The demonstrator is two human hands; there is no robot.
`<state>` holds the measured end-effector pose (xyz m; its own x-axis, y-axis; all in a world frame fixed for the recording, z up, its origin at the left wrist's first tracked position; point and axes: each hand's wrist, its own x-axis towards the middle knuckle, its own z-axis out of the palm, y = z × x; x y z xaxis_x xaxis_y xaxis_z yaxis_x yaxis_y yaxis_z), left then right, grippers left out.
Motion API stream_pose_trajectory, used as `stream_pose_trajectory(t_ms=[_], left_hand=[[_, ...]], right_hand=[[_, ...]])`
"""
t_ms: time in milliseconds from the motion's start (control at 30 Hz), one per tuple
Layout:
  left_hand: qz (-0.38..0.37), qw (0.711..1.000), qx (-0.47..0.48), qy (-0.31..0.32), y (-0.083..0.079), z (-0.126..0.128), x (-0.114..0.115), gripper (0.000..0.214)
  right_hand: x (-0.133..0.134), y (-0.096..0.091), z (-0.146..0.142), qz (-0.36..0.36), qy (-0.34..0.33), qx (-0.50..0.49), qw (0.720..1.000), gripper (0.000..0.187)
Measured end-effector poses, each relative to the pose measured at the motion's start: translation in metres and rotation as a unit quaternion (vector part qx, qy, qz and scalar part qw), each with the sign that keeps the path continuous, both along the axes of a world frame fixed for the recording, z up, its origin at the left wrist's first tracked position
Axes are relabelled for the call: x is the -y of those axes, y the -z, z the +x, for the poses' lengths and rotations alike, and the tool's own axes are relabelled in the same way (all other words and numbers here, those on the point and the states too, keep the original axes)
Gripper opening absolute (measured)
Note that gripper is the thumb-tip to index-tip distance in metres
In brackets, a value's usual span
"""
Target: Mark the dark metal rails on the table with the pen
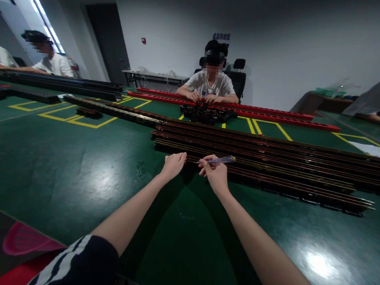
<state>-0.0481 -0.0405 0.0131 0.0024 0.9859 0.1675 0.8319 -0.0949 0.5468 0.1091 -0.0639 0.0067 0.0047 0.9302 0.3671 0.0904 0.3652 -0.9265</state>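
My right hand grips a slim screwdriver-like tool with a clear, purplish handle. Its thin tip points left, down at the near edge of a stack of long dark strips with coppery and golden edges. At the left end of the nearest strip is my left hand, its fingers closed around that end. The fingertips partly hide what lies between my two hands. The strips run off to the right across the green table.
Across the table a person works with both hands at a pile of black parts. Red slotted rails lie before them. Long black rails are at the far left, near other seated people. White paper lies at the right.
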Motion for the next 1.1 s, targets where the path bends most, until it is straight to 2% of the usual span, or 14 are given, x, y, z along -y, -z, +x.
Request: stream_pose_trajectory(t_ms=[267,433,700,1100], left_hand=[[0.009,1.000,-0.009,0.003,0.0006,-0.0004,-0.0003,0.043],[0.013,1.000,-0.010,0.010,0.0029,-0.0010,-0.0021,0.043],[0.024,1.000,0.003,0.015,0.0058,-0.0025,-0.0016,0.045],[0.008,1.000,-0.012,0.014,0.0008,-0.0011,0.0005,0.042]], right_hand=[[-0.0007,-0.0004,0.0008,0.008,0.001,0.022,1.000,0.024],[0.0001,-0.0031,0.0000,-0.002,0.031,0.015,0.999,0.022],[0.0046,-0.0023,0.0008,0.047,0.076,0.026,0.996,0.026],[0.0047,-0.0024,-0.0002,0.022,0.059,0.004,0.998,0.035]])
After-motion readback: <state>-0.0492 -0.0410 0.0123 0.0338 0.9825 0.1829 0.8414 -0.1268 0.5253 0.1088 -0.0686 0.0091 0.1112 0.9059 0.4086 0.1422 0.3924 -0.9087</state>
